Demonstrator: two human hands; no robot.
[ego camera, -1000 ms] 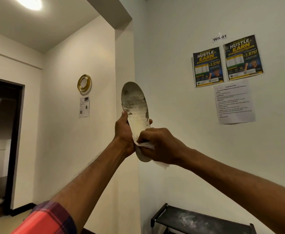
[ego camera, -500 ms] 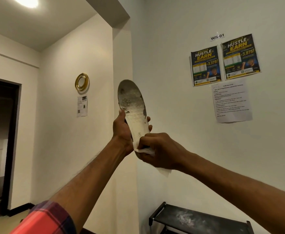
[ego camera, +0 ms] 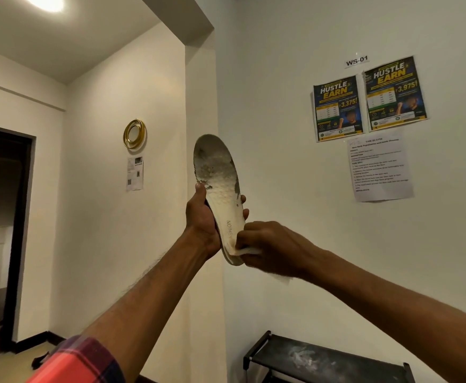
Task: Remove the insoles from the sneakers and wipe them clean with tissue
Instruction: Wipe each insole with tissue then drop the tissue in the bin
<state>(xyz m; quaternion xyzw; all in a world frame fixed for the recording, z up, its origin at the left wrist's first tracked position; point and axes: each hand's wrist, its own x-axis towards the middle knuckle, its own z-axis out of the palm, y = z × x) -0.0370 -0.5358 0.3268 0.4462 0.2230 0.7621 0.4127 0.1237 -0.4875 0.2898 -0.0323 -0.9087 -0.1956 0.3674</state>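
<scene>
A worn whitish insole (ego camera: 220, 186) stands upright in the air in front of the wall, its toe end up and stained grey. My left hand (ego camera: 202, 217) grips it from behind at the middle, thumb on its left edge and fingertips showing on the right edge. My right hand (ego camera: 267, 244) holds a crumpled white tissue (ego camera: 247, 251) pressed against the heel end of the insole. A loose end of the tissue hangs below my right wrist. No sneakers are in view.
A black shoe rack (ego camera: 328, 360) with a dusty top stands low against the white wall at the right. Posters (ego camera: 368, 98) and a printed sheet hang above it. A dark doorway (ego camera: 2, 230) opens at the left, beside a gold ring on the wall.
My right hand with the tissue has slid down the insole from its middle to the heel end. My left hand keeps the same grip.
</scene>
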